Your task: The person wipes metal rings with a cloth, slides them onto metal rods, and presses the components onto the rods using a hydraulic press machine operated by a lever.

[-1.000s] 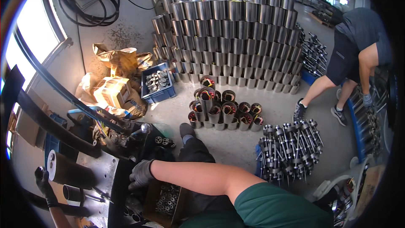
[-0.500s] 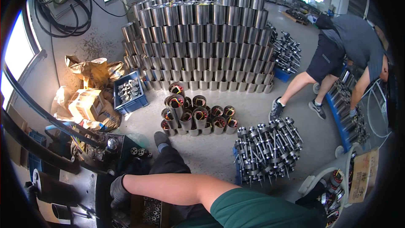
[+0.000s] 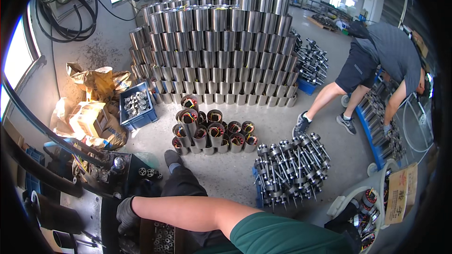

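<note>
My right hand [image 3: 127, 215], in a dark grey work glove, reaches across from the lower right at the end of a bare forearm and green sleeve. It is at the edge of a grey metal machine bed [image 3: 97, 203], its fingers pointing down. Shadow hides the fingertips and anything in them. Beside the hand is a box of small round metal parts [image 3: 164, 237]. A dark metal cylinder [image 3: 59, 214] lies on its side over the machine bed, and an open tube end [image 3: 63, 240] shows below it. I cannot make out my left hand.
Short tubes with coloured wires [image 3: 215, 131] stand before a tall stack of steel tubes [image 3: 212, 59]. Rotor shafts [image 3: 292, 167] are heaped at right. A co-worker [image 3: 395, 49] bends over a blue-edged rack [image 3: 372, 131]. A blue crate [image 3: 136, 120] stands by paper sacks [image 3: 96, 82].
The whole scene has shifted slightly left in the picture as my head turned. My right hand stays by the machine bed, and the co-worker is still bent over the rack.
</note>
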`<move>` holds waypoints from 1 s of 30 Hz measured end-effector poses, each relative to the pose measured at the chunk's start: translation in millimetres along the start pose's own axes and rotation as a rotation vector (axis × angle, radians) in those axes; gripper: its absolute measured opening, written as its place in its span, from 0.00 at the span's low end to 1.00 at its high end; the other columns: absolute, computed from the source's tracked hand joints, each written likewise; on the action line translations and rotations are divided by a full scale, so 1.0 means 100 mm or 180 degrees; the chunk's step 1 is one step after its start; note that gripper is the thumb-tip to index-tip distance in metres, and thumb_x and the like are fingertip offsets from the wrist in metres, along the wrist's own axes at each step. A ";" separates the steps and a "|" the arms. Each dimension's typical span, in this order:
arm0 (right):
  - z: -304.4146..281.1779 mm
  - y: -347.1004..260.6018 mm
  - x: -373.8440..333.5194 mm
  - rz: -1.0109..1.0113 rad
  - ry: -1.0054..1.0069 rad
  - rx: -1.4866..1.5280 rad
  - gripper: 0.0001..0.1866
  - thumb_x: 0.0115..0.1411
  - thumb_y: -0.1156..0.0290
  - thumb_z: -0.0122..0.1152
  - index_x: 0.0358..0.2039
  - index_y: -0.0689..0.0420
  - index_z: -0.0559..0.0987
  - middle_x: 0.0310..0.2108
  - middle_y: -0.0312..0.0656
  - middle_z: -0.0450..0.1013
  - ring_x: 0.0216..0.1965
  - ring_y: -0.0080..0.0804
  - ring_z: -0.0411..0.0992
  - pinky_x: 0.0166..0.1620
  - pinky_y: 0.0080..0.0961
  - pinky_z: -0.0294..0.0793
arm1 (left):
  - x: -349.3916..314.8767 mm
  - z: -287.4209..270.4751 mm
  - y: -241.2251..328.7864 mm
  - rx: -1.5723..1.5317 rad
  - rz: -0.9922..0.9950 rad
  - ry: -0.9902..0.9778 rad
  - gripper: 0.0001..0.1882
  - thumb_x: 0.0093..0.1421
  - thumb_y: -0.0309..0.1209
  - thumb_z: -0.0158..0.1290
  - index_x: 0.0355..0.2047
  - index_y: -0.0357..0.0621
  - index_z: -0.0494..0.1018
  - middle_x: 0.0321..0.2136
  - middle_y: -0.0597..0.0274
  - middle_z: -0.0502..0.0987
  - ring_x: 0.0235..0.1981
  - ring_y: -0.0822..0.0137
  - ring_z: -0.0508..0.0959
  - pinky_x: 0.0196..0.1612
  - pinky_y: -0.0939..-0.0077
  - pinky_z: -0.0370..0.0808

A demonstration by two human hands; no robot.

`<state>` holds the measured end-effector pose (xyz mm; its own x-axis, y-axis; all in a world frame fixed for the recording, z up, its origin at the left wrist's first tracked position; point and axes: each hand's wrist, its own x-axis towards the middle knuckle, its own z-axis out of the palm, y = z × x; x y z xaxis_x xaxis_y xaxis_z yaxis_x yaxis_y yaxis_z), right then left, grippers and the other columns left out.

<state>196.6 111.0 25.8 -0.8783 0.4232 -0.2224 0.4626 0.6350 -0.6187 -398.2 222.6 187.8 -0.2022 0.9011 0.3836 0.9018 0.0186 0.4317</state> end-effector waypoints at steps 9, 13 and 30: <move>0.09 0.06 0.12 0.0007 -0.0179 0.0081 0.34 0.63 0.37 0.51 0.41 0.59 0.87 0.38 0.53 0.82 0.46 0.51 0.79 0.52 0.46 0.75 | -0.35 0.06 0.53 -0.1775 -0.0813 -0.0217 0.17 0.71 0.32 0.53 0.57 0.39 0.73 0.52 0.53 0.79 0.53 0.58 0.78 0.57 0.66 0.76; 0.12 0.13 0.13 0.0074 -0.0148 -0.0032 0.34 0.63 0.37 0.52 0.42 0.58 0.87 0.39 0.52 0.82 0.46 0.51 0.79 0.51 0.46 0.75 | -0.32 0.21 0.42 -0.1304 -0.0335 -0.0094 0.16 0.73 0.33 0.52 0.56 0.38 0.73 0.49 0.52 0.80 0.50 0.59 0.79 0.53 0.66 0.78; 0.01 -0.01 -0.21 0.0161 0.0105 -0.0208 0.34 0.64 0.37 0.53 0.46 0.58 0.84 0.38 0.53 0.81 0.45 0.53 0.79 0.50 0.47 0.76 | -0.08 0.42 -0.08 -0.1968 0.0086 0.0674 0.05 0.64 0.21 0.58 0.37 0.43 0.73 0.32 0.72 0.72 0.35 0.74 0.71 0.43 0.77 0.71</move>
<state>214.1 100.8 30.8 -0.8497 0.4762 -0.2265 0.5142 0.6527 -0.5565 -388.0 233.7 146.4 -0.3104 0.7918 0.5260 0.5346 -0.3122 0.7853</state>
